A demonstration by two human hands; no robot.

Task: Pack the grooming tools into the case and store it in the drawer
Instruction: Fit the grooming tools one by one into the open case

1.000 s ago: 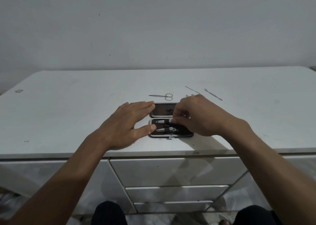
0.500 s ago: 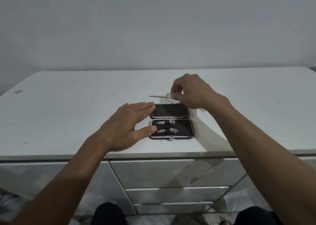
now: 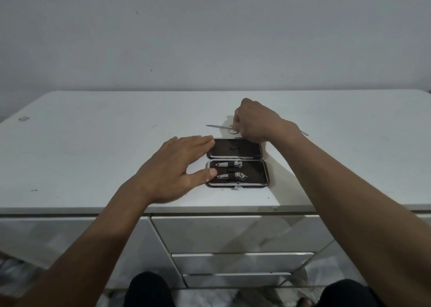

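One open case (image 3: 238, 162) is seen, with two nail clippers (image 3: 229, 164) strapped inside; one pair of scissors (image 3: 221, 127), two hands (image 3: 172, 166) and three drawer fronts (image 3: 233, 232) are counted.

The open case (image 3: 238, 162) lies near the front edge of the table (image 3: 93, 155). At 9 o'clock from the case the left hand (image 3: 172, 169) lies flat and touches its side, so that way is blocked. At 12 o'clock the right hand (image 3: 254, 122) pinches the scissors (image 3: 224, 128) just behind the case. At 3 o'clock the right arm crosses above the table. Far out at 9 o'clock and at 12 o'clock the table top is bare.
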